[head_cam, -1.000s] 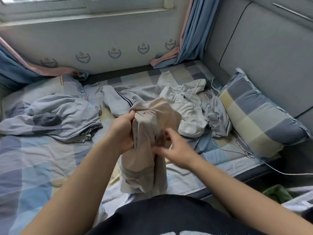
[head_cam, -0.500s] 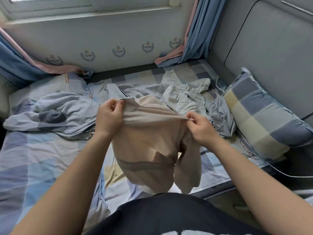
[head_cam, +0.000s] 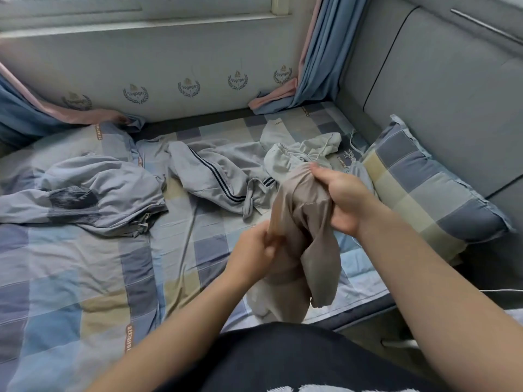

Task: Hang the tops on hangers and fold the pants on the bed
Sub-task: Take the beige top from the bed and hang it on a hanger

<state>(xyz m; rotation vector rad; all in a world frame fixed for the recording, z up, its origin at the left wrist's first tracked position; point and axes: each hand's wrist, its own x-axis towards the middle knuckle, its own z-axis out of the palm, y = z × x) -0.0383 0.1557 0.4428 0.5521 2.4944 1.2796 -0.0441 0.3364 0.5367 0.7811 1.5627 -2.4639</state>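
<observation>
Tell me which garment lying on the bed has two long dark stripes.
The grey garment in the middle of the bed. The blue-grey top left of it has only a dark ribbed patch; the pale hooded one right of it is plain.

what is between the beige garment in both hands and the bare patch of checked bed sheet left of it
Nothing visible does. The left hand and right hand grip the soft beige garment right beside that patch of checked bed sheet. The grey striped pants lie farther back, the crumpled grey-blue top farther left.
</observation>
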